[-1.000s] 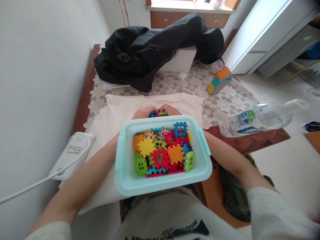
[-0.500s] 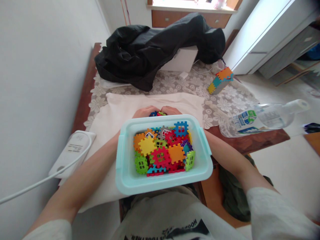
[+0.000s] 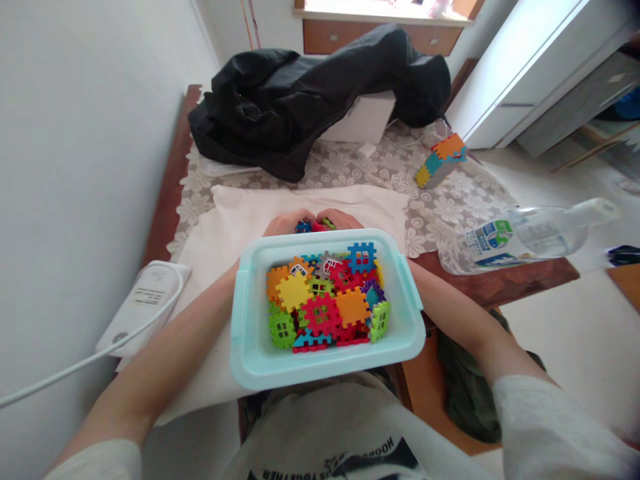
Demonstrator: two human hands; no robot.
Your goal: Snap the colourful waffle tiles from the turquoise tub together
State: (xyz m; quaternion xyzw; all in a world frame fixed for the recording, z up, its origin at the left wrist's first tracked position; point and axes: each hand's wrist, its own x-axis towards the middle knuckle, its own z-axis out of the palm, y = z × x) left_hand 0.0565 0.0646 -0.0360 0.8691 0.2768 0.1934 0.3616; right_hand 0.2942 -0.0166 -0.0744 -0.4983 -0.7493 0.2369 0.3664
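Note:
A light-turquoise plastic bin point(image 3: 325, 369) stands close to my body, holding several interlocking building tiles in red, orange, yellow, green and blue. Just beyond its far rim, my left hand point(image 3: 286, 223) and my right hand point(image 3: 343, 219) meet. Between them show a dark blue tile point(image 3: 303, 227), a bit of red and a green tile point(image 3: 327, 224). The left fingers curl around the blue piece, and the right ones around the green piece. The bin's rim hides the lower part of both hands and of these tiles.
A built block of tiles point(image 3: 441, 162) stands at the back right of the table. A clear plastic bottle point(image 3: 530, 239) lies on its side at the right. A white power strip point(image 3: 147, 303) with a cable sits at left; black cloth point(image 3: 300, 100) covers the back.
My hands have tilted slightly apart at the top, and the blue and green tiles between them have shifted a little away from each other. The bin stays in place.

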